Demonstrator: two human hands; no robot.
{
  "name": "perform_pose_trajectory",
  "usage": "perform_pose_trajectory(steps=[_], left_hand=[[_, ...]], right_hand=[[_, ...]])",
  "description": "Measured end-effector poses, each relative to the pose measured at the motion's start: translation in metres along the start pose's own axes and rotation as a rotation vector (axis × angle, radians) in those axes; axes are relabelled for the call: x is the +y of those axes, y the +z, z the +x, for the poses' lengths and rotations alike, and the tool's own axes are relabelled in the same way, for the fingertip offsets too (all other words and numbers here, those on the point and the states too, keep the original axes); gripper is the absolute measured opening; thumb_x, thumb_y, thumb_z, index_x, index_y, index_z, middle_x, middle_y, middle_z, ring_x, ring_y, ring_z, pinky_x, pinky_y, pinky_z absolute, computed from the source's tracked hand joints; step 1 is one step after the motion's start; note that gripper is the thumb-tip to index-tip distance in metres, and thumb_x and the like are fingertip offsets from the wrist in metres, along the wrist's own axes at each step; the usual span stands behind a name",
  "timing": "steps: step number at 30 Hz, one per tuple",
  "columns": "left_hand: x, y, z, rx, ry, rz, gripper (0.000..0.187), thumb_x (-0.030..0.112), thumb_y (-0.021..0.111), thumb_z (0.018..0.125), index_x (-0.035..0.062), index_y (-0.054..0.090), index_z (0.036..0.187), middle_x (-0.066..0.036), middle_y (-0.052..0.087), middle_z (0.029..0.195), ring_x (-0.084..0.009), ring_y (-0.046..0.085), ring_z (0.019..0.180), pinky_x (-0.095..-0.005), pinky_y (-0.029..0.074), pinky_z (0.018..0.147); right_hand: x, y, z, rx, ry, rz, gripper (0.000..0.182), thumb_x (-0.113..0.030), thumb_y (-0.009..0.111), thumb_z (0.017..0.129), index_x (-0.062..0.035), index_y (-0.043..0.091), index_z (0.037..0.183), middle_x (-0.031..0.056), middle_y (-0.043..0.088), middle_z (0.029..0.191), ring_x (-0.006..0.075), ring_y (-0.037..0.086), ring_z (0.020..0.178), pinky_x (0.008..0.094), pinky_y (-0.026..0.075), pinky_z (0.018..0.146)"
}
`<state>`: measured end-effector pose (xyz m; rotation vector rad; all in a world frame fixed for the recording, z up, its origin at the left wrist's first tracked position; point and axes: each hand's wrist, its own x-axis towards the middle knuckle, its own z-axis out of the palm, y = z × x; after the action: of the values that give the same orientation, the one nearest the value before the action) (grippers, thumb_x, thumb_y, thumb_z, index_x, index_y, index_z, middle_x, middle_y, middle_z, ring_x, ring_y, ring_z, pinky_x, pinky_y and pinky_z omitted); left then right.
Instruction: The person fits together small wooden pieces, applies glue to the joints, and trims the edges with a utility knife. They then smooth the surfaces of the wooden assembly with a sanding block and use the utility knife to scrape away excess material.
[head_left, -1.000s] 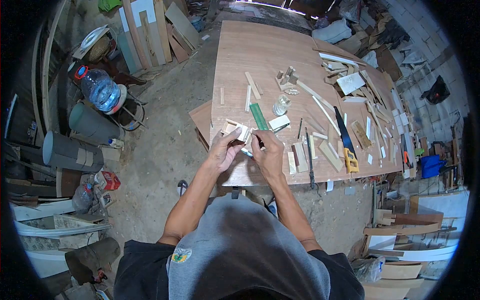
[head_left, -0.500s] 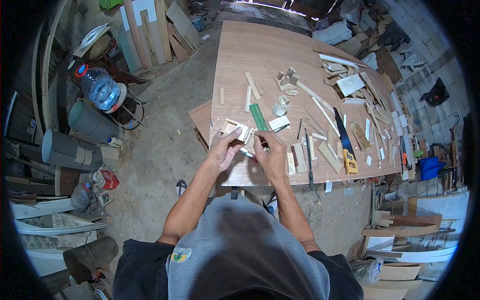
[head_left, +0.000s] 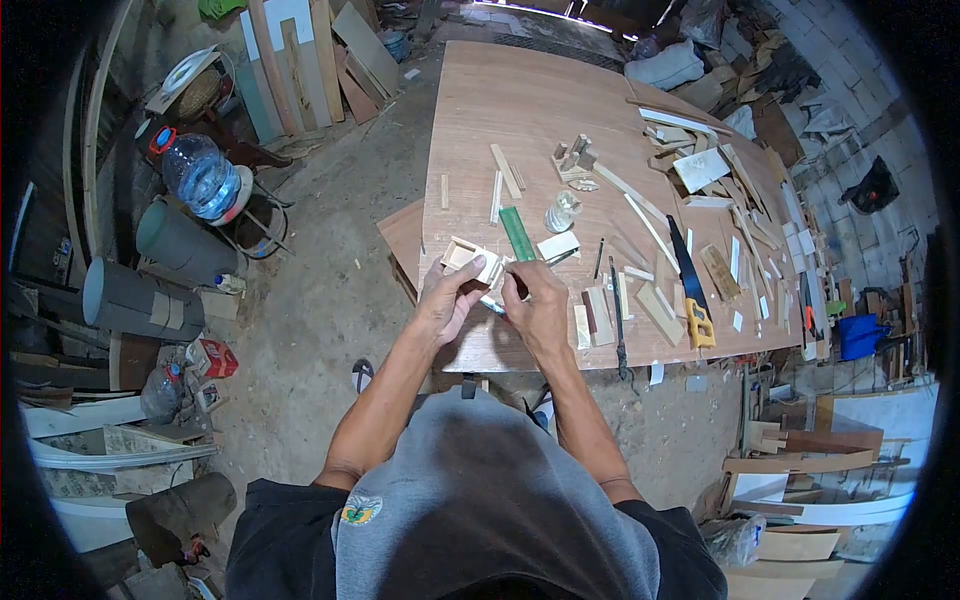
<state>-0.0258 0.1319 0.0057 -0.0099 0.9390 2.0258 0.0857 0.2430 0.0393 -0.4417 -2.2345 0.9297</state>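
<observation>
So the small wooden piece (head_left: 489, 263) was up at the near left corner of the counter (head_left: 500, 90), pale, with an open box-like frame at its left end. Clock directions here are from that piece, 12 pointing away from the person. The left grip (head_left: 443, 305) had it, thumb closed down over the top. The right grip (head_left: 541, 300) was right at its 4 o'clock side, fingertips bunched near the end of the wood; couldn't tell whether they were pinching anything, it's too small to make out.

Just beside it at about 1 o'clock lay a green strip (head_left: 517, 234), and a pale block (head_left: 557, 245) was between 2 and 3. A glass jar (head_left: 563, 211) stood near 2, and past it, around 1, was a little wooden assembly (head_left: 575, 160) with upright bits. A couple of thin strips (head_left: 507, 172) were at 12.

Farther out, a handsaw (head_left: 689, 265) with a yellow handle lay at 3, and a heap of scrap wood (head_left: 705, 170) at 2. Off the counter, a big water bottle (head_left: 201, 182) sat on a stand between 9 and 10.
</observation>
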Motion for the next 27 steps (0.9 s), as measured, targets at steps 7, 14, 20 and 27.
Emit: perform_pose_trajectory(steps=[7,14,20,27], left_hand=[[-0.001,0.0,0.001,-0.004,0.035,-0.039,0.052,0.008,0.075,0.087,0.0033,0.044,0.128,-0.013,0.062,0.114,-0.0234,0.065,0.104,-0.0395,0.055,0.091],[0.002,0.003,-0.001,0.001,0.024,-0.016,0.051,0.009,0.073,0.089,0.0064,0.046,0.131,-0.01,0.062,0.117,-0.0208,0.064,0.104,-0.037,0.056,0.09],[0.005,0.004,-0.003,0.009,0.027,-0.019,0.047,0.01,0.075,0.087,0.0054,0.048,0.126,-0.01,0.063,0.113,-0.0212,0.064,0.102,-0.0384,0.054,0.09],[0.001,-0.003,0.0,0.008,-0.007,-0.059,0.042,0.01,0.074,0.088,0.0049,0.05,0.122,-0.011,0.064,0.111,-0.0216,0.065,0.102,-0.0376,0.056,0.09]], right_hand=[[-0.003,0.003,-0.004,-0.006,0.039,0.039,0.015,0.001,0.067,0.08,0.0039,0.07,0.095,0.0193,0.067,0.085,0.0328,0.067,0.075,0.0391,0.052,0.067],[-0.01,0.003,-0.006,0.003,0.106,0.061,0.013,0.0,0.069,0.079,0.0045,0.071,0.091,0.0167,0.068,0.079,0.0244,0.066,0.065,0.0351,0.051,0.06],[-0.011,0.003,-0.013,-0.068,0.158,0.119,0.013,-0.001,0.069,0.08,0.004,0.071,0.091,0.0154,0.069,0.078,0.0185,0.065,0.063,0.0312,0.051,0.059],[-0.004,-0.003,-0.013,-0.068,0.381,0.242,0.014,-0.004,0.068,0.083,0.0035,0.071,0.094,0.0074,0.068,0.076,0.0085,0.058,0.064,0.0244,0.048,0.06]])
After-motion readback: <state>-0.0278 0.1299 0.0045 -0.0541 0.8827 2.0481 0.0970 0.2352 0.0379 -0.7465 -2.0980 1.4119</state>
